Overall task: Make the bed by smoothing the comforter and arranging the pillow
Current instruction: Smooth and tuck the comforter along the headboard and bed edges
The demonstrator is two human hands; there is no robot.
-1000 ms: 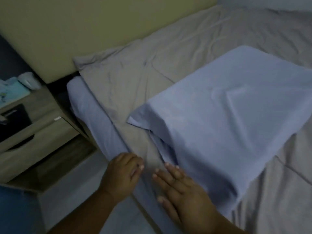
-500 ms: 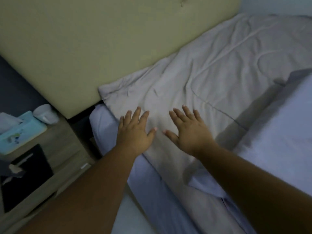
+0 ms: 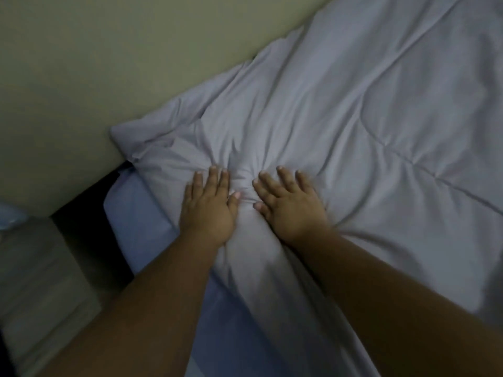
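The comforter point(image 3: 353, 118) lies creased at the head corner of the bed point(image 3: 141, 213) by the headboard point(image 3: 109, 63), under our left hand point(image 3: 209, 210) and right hand point(image 3: 291, 208), both flat, fingers spread, gripping nothing; we judge smoothing half done, and the pillow, unseen here, unarranged.

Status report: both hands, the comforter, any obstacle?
Left hand and right hand open, pressing flat on comforter. Fabric bunched between them, corner against headboard. No obstacle seen.
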